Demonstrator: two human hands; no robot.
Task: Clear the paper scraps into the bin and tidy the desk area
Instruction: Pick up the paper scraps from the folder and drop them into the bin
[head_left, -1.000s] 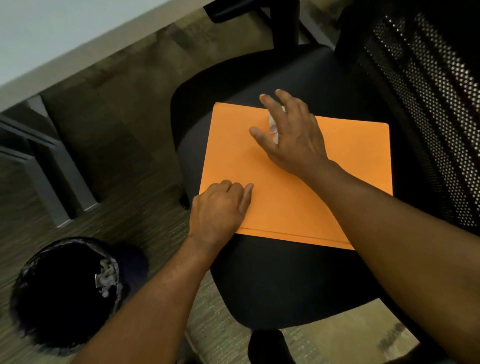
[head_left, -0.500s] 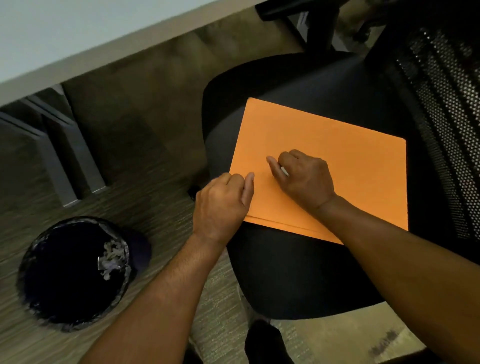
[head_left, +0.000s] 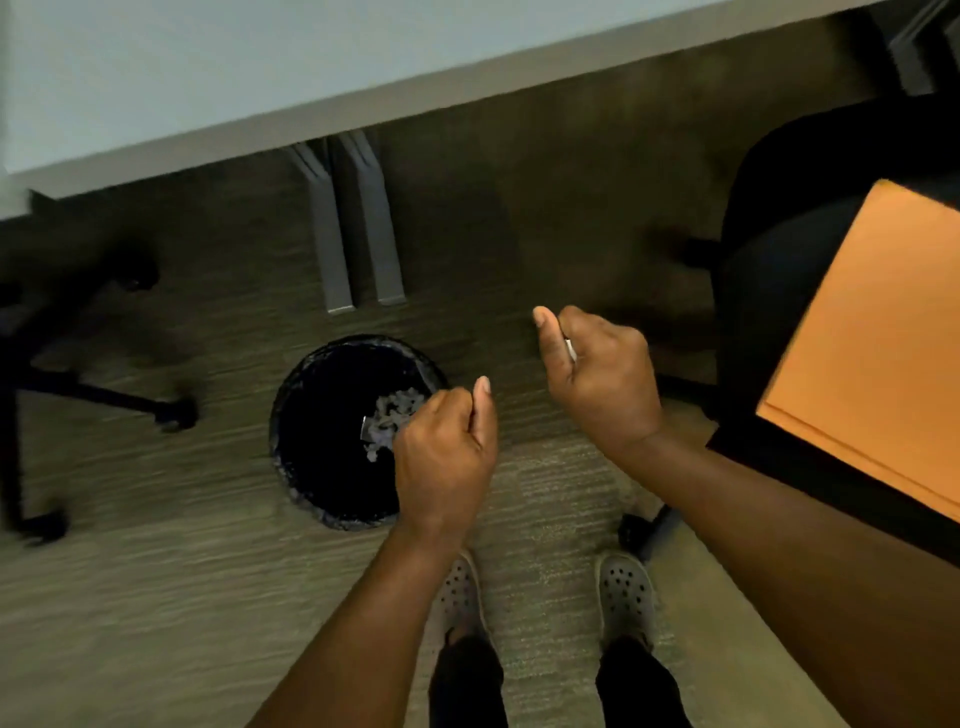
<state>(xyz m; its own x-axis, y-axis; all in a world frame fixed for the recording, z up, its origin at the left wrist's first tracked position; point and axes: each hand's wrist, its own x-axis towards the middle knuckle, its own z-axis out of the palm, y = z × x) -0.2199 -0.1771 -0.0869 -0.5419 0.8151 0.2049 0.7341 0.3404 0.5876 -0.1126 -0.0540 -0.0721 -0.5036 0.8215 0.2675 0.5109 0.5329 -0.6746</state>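
Note:
A round black bin (head_left: 332, 467) stands on the carpet below me, with a heap of pale paper scraps (head_left: 388, 420) inside. My left hand (head_left: 447, 457) hovers over the bin's right rim, fingers curled into a fist; nothing shows in it. My right hand (head_left: 602, 379) is to the right of the bin, above the carpet, fingers closed on a small white paper scrap (head_left: 570, 349) that peeks out at the thumb. An orange folder (head_left: 872, 353) lies on the black chair seat (head_left: 769, 291) at the right edge.
The pale desk top (head_left: 260, 67) spans the top, with grey desk legs (head_left: 358, 228) behind the bin. Another chair's wheeled base (head_left: 104, 395) sits at the left. A caster (head_left: 636, 532) of the right chair is near my feet (head_left: 623, 597).
Both hands left the orange folder and swung left toward the bin. My right hand closed on a scrap from the folder. The view turned from the chair down to the bin.

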